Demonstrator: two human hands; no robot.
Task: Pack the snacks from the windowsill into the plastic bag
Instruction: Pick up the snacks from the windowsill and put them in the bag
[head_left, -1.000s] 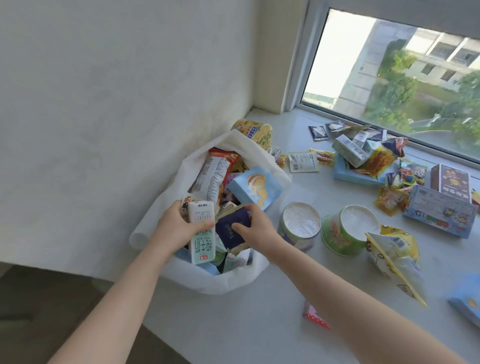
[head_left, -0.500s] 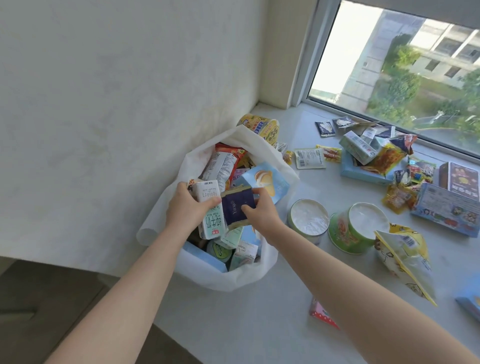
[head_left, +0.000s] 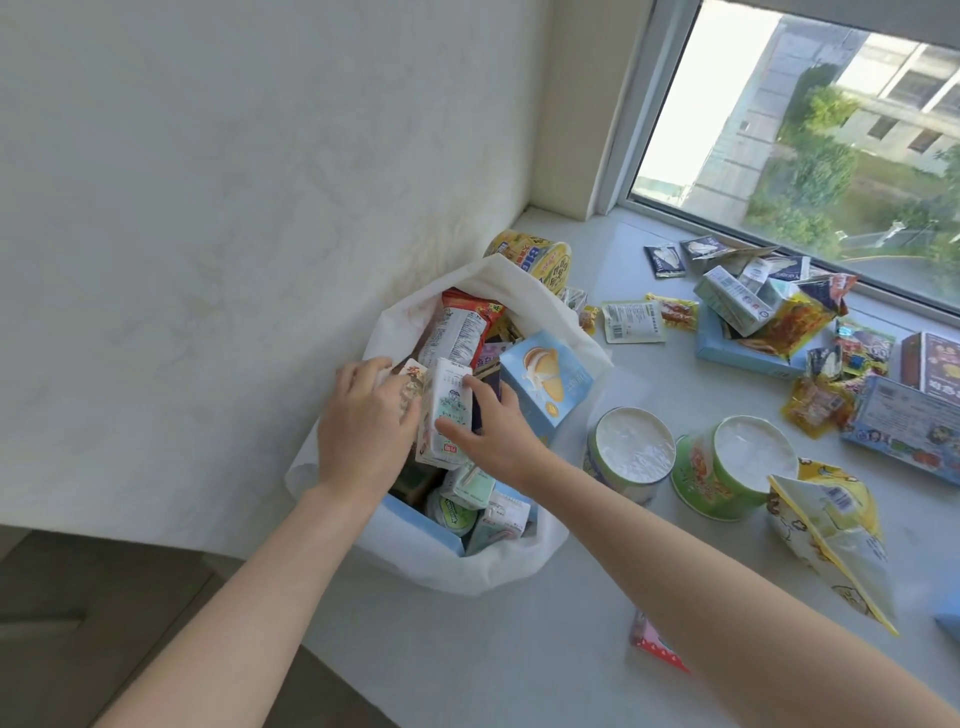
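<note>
place: home room | evidence: windowsill (head_left: 519, 649), window (head_left: 805, 130), plaster wall (head_left: 234, 208), scattered snacks (head_left: 779, 322)

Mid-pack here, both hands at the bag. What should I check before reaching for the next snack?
1. The milk carton is within the mouth of the white bag: ok, upright between the hands.
2. The left hand grips the carton: ok, fingers curl round its left edge.
3. The right hand is free: cannot tell; its fingers lie on the carton.
4. Bag mouth open: ok.
5. The windowsill is cleared: not ok; green cup, yellow pouch remain.
</note>
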